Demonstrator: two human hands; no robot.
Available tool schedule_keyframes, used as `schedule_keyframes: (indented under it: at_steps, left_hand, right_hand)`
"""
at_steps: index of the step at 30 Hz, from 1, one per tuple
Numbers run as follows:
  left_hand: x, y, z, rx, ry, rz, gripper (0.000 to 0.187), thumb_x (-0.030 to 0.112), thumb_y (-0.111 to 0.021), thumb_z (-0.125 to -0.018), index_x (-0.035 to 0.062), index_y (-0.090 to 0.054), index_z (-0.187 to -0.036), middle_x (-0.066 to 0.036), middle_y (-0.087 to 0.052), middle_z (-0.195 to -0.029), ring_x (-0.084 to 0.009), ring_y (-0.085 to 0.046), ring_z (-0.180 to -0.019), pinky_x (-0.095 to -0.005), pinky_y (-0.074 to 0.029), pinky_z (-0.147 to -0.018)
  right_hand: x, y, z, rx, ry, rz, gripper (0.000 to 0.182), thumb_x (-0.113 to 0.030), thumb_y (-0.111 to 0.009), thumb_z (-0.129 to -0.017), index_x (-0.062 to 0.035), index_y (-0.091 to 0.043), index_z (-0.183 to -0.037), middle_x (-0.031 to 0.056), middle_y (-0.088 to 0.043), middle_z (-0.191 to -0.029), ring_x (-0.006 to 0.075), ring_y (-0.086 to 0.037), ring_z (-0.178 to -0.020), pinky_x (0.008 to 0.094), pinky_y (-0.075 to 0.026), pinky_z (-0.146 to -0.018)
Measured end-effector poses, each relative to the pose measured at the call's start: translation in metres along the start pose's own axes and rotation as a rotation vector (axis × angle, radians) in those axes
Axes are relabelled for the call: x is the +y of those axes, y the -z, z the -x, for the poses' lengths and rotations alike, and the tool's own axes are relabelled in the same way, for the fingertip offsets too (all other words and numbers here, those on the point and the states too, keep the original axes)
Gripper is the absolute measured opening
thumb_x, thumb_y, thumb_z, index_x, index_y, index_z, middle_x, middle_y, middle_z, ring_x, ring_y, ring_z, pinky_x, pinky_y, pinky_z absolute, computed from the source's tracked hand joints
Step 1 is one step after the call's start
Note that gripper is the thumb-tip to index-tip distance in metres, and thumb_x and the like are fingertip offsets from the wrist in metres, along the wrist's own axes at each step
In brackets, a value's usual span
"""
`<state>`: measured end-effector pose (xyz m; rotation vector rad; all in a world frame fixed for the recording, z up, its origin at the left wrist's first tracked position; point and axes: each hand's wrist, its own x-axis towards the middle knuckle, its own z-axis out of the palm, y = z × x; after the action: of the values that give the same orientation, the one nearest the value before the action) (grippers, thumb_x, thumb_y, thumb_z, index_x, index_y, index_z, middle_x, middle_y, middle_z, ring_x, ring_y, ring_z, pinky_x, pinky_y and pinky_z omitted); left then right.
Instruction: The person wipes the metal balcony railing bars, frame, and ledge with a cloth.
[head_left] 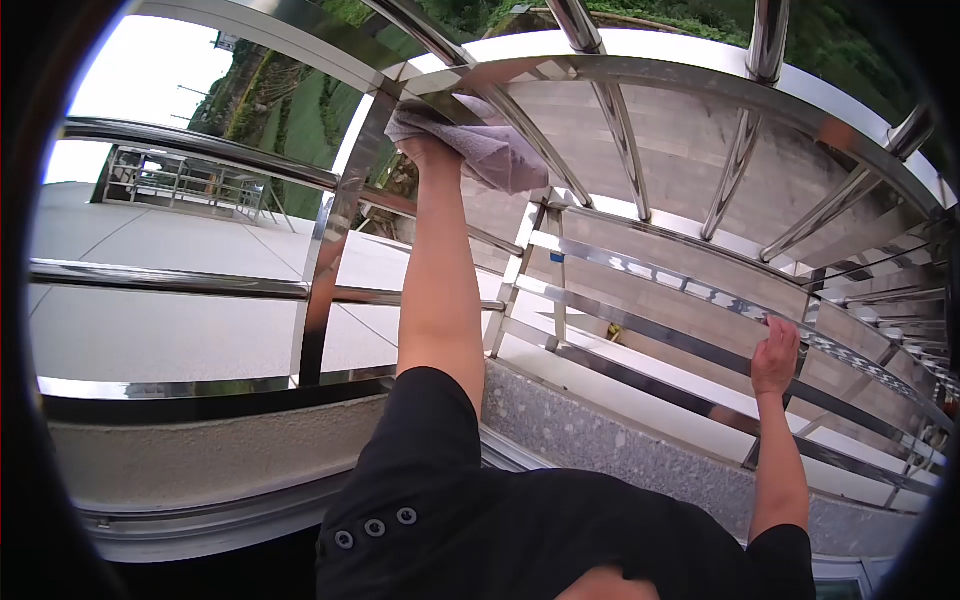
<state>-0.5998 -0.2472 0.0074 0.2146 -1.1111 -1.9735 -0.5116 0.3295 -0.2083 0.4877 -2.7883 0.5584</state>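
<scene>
A pale purple cloth (500,157) is bunched in my left hand (428,150), pressed near the top of a shiny metal post (330,235) where it meets the upper frame. Part of the cloth hangs to the right, beside the slanted metal bars. The cloth covers most of the left fingers. Lower down on the right, my right hand (776,355) is closed at a flat metal rail (680,285), its fingers curled at the rail's edge.
Round metal rails (200,280) run off to the left above a pale ledge (220,425). A speckled stone sill (600,430) lies below the right-hand railing. Tubular bars (625,150) cross overhead. Greenery and a paved surface show beyond the metalwork.
</scene>
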Motion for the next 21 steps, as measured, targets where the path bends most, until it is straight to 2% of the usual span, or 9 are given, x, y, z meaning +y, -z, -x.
schedule_keyframes:
  at_steps: [2,5,6,10,13,15,17,19,21]
  left_hand:
    - [0.011,-0.012,0.007,0.021,0.121,-0.029,0.04,0.04,-0.035,-0.093,0.0138,-0.059,-0.111,-0.008,-0.059,-0.115,-0.0268,-0.057,-0.104,-0.0445,-0.044,-0.095]
    - [0.007,-0.042,0.018,0.038,-0.084,0.049,0.04,0.041,-0.036,-0.093,0.0142,-0.061,-0.109,-0.008,-0.06,-0.114,-0.0268,-0.057,-0.103,-0.0433,-0.045,-0.094]
    - [0.005,-0.053,0.031,0.074,0.03,0.203,0.044,0.047,-0.035,-0.095,0.0156,-0.059,-0.112,-0.003,-0.059,-0.116,-0.0228,-0.056,-0.103,-0.0398,-0.043,-0.097]
    - [0.003,-0.057,0.035,0.12,-0.02,0.191,0.042,0.047,-0.036,-0.095,0.0173,-0.058,-0.115,-0.001,-0.059,-0.118,-0.0194,-0.056,-0.103,-0.0364,-0.042,-0.097]
    - [-0.01,-0.004,-0.013,0.074,-0.075,-0.001,0.043,0.04,-0.034,-0.095,0.0117,-0.057,-0.119,-0.006,-0.059,-0.122,-0.0245,-0.056,-0.108,-0.04,-0.044,-0.096]
    - [-0.023,0.047,-0.06,-0.02,-0.354,-0.499,0.045,0.038,-0.034,-0.095,0.0096,-0.054,-0.123,-0.008,-0.056,-0.127,-0.0242,-0.054,-0.113,-0.0403,-0.041,-0.099]
    - [-0.025,0.055,-0.063,-0.063,-0.311,-0.544,0.043,0.037,-0.033,-0.096,0.0093,-0.054,-0.121,-0.008,-0.056,-0.123,-0.0237,-0.054,-0.11,-0.0399,-0.042,-0.096]
    - [0.006,0.011,-0.04,-0.041,0.043,-0.128,0.039,0.036,-0.032,-0.096,0.0107,-0.056,-0.113,-0.007,-0.058,-0.112,-0.0229,-0.057,-0.099,-0.0388,-0.046,-0.089]
    - [0.028,-0.024,-0.018,0.118,0.114,-0.125,0.041,0.038,-0.034,-0.095,0.0087,-0.055,-0.113,-0.009,-0.058,-0.111,-0.0251,-0.057,-0.097,-0.0403,-0.047,-0.086]
  right_hand:
    - [0.001,-0.001,-0.001,0.004,-0.005,-0.003,0.041,0.004,-0.054,-0.071,-0.0068,-0.055,-0.11,0.0106,-0.051,-0.108,0.0315,-0.048,-0.112,0.0404,-0.041,-0.098]
    - [0.003,-0.001,0.0,0.011,-0.017,-0.002,0.041,0.004,-0.054,-0.071,-0.0067,-0.055,-0.111,0.0106,-0.052,-0.109,0.0316,-0.047,-0.113,0.0402,-0.041,-0.099]
    - [0.003,-0.003,0.0,0.015,-0.017,0.007,0.042,0.004,-0.054,-0.071,-0.0067,-0.055,-0.111,0.0106,-0.052,-0.11,0.0317,-0.047,-0.113,0.0402,-0.041,-0.099]
    - [0.004,-0.005,0.002,-0.002,-0.009,0.015,0.043,0.004,-0.054,-0.071,-0.0064,-0.054,-0.112,0.0107,-0.052,-0.111,0.0317,-0.047,-0.114,0.0402,-0.041,-0.1]
    - [0.006,-0.005,0.002,-0.021,-0.005,-0.012,0.043,0.004,-0.055,-0.071,-0.0064,-0.054,-0.113,0.0106,-0.052,-0.111,0.0317,-0.047,-0.114,0.0402,-0.041,-0.1]
    - [0.005,-0.005,0.001,-0.02,-0.003,0.015,0.044,0.003,-0.055,-0.071,-0.0064,-0.053,-0.113,0.0106,-0.052,-0.111,0.0315,-0.047,-0.114,0.0402,-0.041,-0.1]
    - [0.004,-0.006,0.001,-0.014,0.004,0.033,0.043,0.004,-0.055,-0.071,-0.0064,-0.053,-0.113,0.0105,-0.052,-0.111,0.0314,-0.047,-0.114,0.0402,-0.041,-0.099]
    - [0.005,-0.007,0.002,0.004,0.014,0.041,0.043,0.004,-0.055,-0.071,-0.0064,-0.053,-0.113,0.0104,-0.051,-0.11,0.0312,-0.047,-0.113,0.0402,-0.041,-0.099]
    - [0.007,-0.009,0.004,-0.006,0.006,0.04,0.042,0.004,-0.056,-0.071,-0.0066,-0.054,-0.113,0.01,-0.051,-0.11,0.0311,-0.047,-0.113,0.0403,-0.041,-0.098]
